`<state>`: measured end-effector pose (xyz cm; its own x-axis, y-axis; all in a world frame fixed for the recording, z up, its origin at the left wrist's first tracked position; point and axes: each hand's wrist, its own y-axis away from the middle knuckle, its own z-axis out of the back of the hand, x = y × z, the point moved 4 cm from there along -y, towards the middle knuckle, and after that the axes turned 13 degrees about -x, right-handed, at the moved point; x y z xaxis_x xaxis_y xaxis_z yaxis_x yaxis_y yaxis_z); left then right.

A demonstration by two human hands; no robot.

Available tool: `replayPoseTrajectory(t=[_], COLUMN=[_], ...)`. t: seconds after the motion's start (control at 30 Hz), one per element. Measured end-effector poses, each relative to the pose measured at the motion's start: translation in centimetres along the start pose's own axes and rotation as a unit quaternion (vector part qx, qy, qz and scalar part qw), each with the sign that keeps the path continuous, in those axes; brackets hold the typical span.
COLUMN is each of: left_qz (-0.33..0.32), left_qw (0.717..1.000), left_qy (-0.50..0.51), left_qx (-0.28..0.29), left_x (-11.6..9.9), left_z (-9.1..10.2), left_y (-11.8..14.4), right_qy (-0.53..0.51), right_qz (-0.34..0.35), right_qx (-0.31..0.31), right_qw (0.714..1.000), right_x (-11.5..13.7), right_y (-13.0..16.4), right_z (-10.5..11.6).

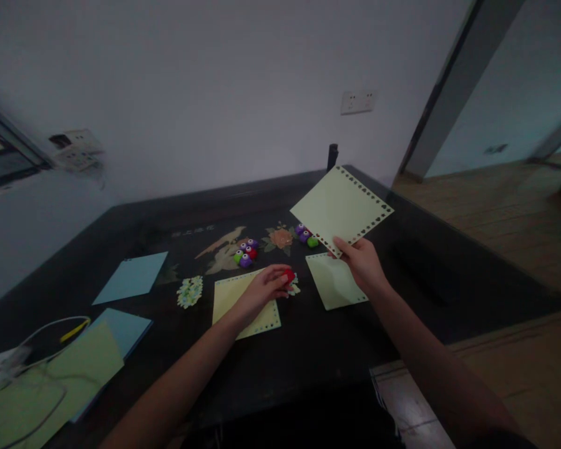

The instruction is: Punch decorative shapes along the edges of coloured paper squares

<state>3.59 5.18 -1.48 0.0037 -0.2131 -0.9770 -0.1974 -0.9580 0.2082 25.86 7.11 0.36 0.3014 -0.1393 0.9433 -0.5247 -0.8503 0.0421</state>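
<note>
The right hand (362, 260) pinches one corner of a pale green paper sheet (341, 209) between thumb and fingers and holds it raised above the dark table (308, 349), tilted toward the camera. Two edges of this sheet carry a row of small punched holes. The left hand (266, 288) is closed around a small red punch (288, 275), which sits at the far right corner of a yellow sheet (243, 305) lying flat on the table; this sheet also shows punched holes along its borders. A second pale green sheet (335, 282) lies flat just beside the yellow sheet, directly under the right hand. Beyond the hands, a cluster of green, purple and red punches (245, 252) stands near the table centre, and a smaller group of purple and green punches (306, 236) stands near the raised sheet. A blue sheet (131, 277) lies well to the left. A stack of green and blue sheets (74, 368) occupies the near left corner, with a white cable (41, 330) looped over it.
</note>
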Motion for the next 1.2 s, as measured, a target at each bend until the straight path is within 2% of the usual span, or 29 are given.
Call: replayPoseTrajectory(t=[0.07,0.17,0.33,0.4,0.5,0.6,0.7,0.77,0.97,1.2], left_qz=[0.016,0.004,-0.042,-0.062,-0.1,-0.133,-0.169,-0.183,-0.173,-0.177], left_qw=[0.999,0.998,0.999,0.997,0.989,0.963,0.905,0.877,0.847,0.836], left_qy=[0.042,0.057,-0.016,-0.037,-0.105,-0.225,-0.379,-0.433,-0.492,-0.505], left_qx=[0.012,0.005,-0.018,-0.012,-0.034,-0.068,-0.096,-0.103,-0.105,-0.119], left_x=[-0.1,-0.3,-0.6,-0.7,-0.6,-0.4,-0.5,-0.8,-1.4,-1.6], left_z=[-0.3,-1.0,-2.5,-2.9,-3.0,-2.6,-2.4,-2.5,-2.9,-3.1], left_y=[-0.8,-2.5,-6.3,-8.1,-10.9,-13.4,-15.3,-16.1,-17.7,-18.9], right_qy=[0.004,0.02,0.047,0.044,0.038,0.044,0.046,0.048,0.055,0.068], right_qz=[0.014,0.029,0.022,0.014,-0.002,-0.012,-0.015,-0.019,-0.031,-0.033], right_qx=[-0.012,-0.032,-0.049,-0.055,-0.062,-0.056,-0.047,-0.039,-0.037,-0.046], right_qw=[1.0,0.999,0.997,0.997,0.997,0.997,0.998,0.998,0.997,0.996], right_x=[0.6,0.8,0.1,-0.2,-0.7,-1.1,-1.2,-1.2,-1.0,-0.3], right_y=[-0.5,-1.4,-2.8,-3.1,-3.2,-3.2,-3.1,-3.0,-2.7,-2.1], right_z=[0.9,2.7,5.5,6.2,6.9,7.1,7.2,7.2,7.2,6.8])
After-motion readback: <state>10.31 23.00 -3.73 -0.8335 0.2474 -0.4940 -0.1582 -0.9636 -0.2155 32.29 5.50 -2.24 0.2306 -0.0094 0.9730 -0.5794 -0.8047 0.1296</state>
